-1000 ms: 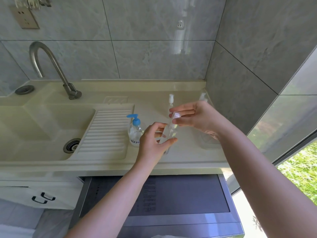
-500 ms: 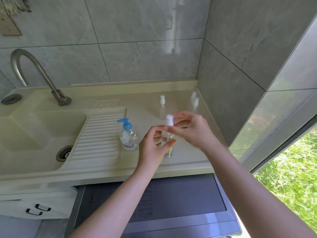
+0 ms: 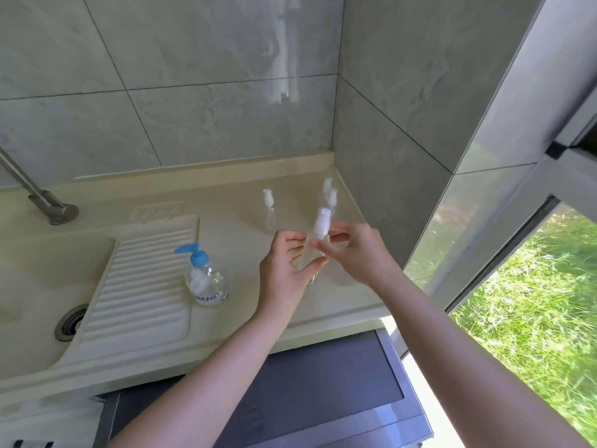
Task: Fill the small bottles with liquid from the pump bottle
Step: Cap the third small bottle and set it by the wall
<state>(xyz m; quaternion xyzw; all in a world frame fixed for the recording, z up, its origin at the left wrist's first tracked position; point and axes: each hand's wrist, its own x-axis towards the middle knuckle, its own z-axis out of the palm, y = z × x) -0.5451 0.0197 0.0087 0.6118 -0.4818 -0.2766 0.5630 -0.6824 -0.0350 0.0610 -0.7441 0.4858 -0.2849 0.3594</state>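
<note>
A cream-coloured moulded counter runs along grey marbled wall tiles, with a ribbed draining board sloping towards a sink basin with a round metal drain at the left, and the base of a metal tap behind it. A window with bright green grass beyond it fills the right side, and a dark grey panel sits below the counter edge. Just left of the hands, on the counter beside the draining board, stands the clear round pump bottle with a blue pump head, upright and untouched. Further back towards the corner stand two more small clear bottles with white tops, one on its own and one close to the side wall, its outline doubled by what seems to be a reflection. The task's thing, a small slim clear bottle with a white cap, is held over the counter in front of them, tilted slightly; motion blur hides how full it is. The left hand grips its body between thumb and curled fingers, while the right hand pinches it near the neck. Compared with a moment earlier, the view has swung right, and the right fingers have dropped from the cap to the neck.
</note>
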